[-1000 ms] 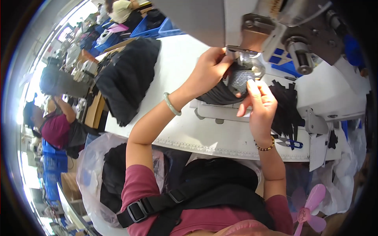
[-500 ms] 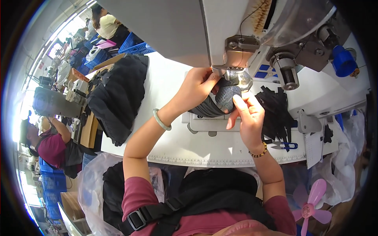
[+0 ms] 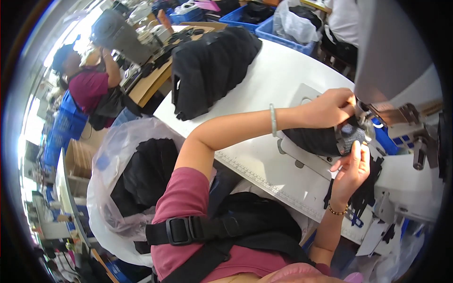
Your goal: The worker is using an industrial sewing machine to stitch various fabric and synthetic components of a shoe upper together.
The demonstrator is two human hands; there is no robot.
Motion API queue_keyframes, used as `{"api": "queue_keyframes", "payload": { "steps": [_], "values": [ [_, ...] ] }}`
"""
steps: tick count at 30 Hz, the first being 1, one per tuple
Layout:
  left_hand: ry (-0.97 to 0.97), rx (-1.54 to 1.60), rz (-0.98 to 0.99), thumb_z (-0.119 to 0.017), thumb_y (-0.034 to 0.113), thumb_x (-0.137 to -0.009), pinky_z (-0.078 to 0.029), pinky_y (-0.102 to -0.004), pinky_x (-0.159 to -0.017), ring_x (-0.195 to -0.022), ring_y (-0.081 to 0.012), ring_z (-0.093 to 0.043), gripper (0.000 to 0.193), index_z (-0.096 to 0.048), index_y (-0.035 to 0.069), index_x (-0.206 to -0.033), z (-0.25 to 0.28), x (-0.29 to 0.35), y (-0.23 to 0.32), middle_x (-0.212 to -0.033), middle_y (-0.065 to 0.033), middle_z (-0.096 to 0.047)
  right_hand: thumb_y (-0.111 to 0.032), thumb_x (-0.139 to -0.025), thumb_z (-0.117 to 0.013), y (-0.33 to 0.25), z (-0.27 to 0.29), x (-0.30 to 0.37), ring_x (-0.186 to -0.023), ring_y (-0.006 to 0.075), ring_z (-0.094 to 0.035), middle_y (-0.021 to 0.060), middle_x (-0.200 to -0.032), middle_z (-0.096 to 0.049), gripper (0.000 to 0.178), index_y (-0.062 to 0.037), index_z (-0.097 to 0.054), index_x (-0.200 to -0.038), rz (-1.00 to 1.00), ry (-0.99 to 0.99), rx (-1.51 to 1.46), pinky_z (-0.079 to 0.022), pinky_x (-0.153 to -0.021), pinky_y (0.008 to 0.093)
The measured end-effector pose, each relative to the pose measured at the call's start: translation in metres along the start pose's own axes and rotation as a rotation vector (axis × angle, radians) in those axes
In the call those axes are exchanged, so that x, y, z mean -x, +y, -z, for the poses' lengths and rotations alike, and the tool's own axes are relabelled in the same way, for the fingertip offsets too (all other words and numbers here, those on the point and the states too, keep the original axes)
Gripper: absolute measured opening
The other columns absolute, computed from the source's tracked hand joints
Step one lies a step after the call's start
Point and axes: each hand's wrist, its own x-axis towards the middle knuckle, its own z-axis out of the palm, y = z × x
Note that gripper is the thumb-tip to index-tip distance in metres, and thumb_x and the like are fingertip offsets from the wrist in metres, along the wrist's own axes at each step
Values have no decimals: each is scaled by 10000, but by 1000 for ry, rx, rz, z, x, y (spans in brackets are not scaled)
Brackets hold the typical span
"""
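Note:
At the sewing machine (image 3: 396,56) I have a black fabric piece (image 3: 309,140) with a grey textured patch (image 3: 351,135) at its machine-side end. My left hand (image 3: 332,107) is closed on the far side of this piece, close to the machine's needle area; its fingertips are partly hidden. Nearer to me, my right hand (image 3: 353,169) pinches the edge of the grey patch between thumb and finger. The needle itself cannot be made out.
Folded black fabric (image 3: 212,70) lies on the white table (image 3: 283,66). Black strips (image 3: 368,186) and blue-handled thread snips (image 3: 356,220) are beyond my right hand. A plastic bag (image 3: 101,188) of black fabric stands at left. Another person (image 3: 87,87) works at a machine.
The view has swung left, so the machine and my hands appear farther right. Both hands stay on the fabric piece by the machine.

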Motion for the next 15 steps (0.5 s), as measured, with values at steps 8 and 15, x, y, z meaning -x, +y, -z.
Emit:
{"api": "queue_keyframes", "payload": {
  "steps": [8,15],
  "values": [
    [91,-154,-187,-599,119,-806,-444,-368,-654,-721,-319,-562,162,-569,-31,-750,-3,12,-1,-779,-161,-567,-129,-935,-499,3,11,3,-335,81,-417,31,-559,-489,126,-18,-493,-875,-9,-92,42,-308,-310,186],
    [610,-1061,-528,-683,12,-697,-455,-353,-768,-862,-279,-566,161,-592,66,-818,90,82,24,-906,-88,-602,45,-865,-505,9,33,26,-526,58,-374,59,-780,-466,106,14,-433,-935,679,21,387,-320,-453,178]
  ]
}}
